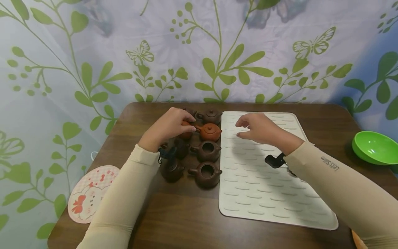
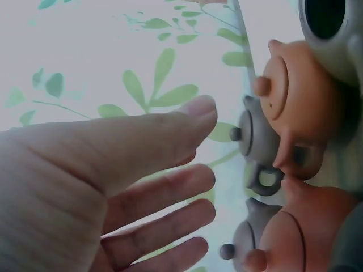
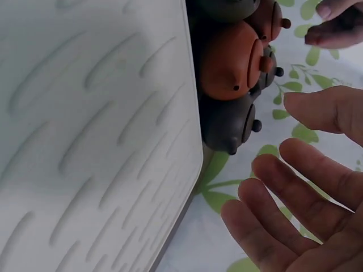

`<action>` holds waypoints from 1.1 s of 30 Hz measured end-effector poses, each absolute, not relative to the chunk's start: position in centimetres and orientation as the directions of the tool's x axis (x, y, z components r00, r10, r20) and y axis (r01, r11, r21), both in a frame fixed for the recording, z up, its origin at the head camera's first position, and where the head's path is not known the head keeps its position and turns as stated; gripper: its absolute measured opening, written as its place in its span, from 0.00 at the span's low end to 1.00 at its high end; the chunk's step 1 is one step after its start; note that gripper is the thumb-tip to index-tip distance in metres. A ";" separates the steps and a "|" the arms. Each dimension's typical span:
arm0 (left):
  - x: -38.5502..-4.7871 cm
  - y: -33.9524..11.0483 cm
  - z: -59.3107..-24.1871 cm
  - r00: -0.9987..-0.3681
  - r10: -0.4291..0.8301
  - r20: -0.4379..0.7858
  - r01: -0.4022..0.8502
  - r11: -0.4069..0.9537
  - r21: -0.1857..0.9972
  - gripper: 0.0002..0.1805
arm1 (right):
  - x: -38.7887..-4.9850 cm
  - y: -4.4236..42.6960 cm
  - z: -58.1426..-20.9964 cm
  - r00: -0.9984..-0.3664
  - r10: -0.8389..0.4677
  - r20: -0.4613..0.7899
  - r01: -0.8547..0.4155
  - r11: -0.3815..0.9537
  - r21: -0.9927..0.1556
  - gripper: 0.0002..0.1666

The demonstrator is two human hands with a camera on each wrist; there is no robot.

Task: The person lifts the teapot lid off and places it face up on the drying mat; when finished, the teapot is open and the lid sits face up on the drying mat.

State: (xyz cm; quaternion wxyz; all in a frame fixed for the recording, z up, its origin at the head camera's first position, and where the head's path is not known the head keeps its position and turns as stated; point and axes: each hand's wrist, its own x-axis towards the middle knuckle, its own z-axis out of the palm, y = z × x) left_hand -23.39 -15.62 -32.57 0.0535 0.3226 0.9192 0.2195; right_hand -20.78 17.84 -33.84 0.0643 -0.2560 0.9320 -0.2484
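Orange teapot (image 1: 210, 132) points its handle (image 1: 198, 129) at my left grip (image 1: 169, 125), nearer than my right grip (image 1: 260, 128); both gape, apparently touching nothing.

teapots (image 1: 210, 132): matt, clay-like | table (image 1: 186, 218): wood-grained | mat (image 1: 245, 193): matt, ridged | bowl (image 1: 374, 147): glossy plastic | sleeves (image 1: 332, 180): cloth

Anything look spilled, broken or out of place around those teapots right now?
No spill or breakage shows. One oddity: in the row beside the white mat, the two nearest teapots stand open, while the orange teapot and the dark teapot behind it are lidded.
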 end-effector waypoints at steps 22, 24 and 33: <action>-28.9 -15.7 -36.1 -0.811 0.575 -0.105 0.449 0.728 0.519 0.17 | -24.8 9.6 -35.6 -0.830 -0.558 -0.005 -0.460 0.688 -0.561 0.26; -28.9 -15.7 -36.2 -0.810 0.577 -0.101 0.448 0.722 0.528 0.17 | -24.9 9.3 -35.8 -0.826 -0.564 -0.008 -0.462 0.685 -0.564 0.26; -29.3 -15.7 -36.9 -0.793 0.598 -0.112 0.437 0.688 0.579 0.16 | -25.2 8.7 -36.6 -0.826 -0.564 -0.017 -0.457 0.686 -0.566 0.24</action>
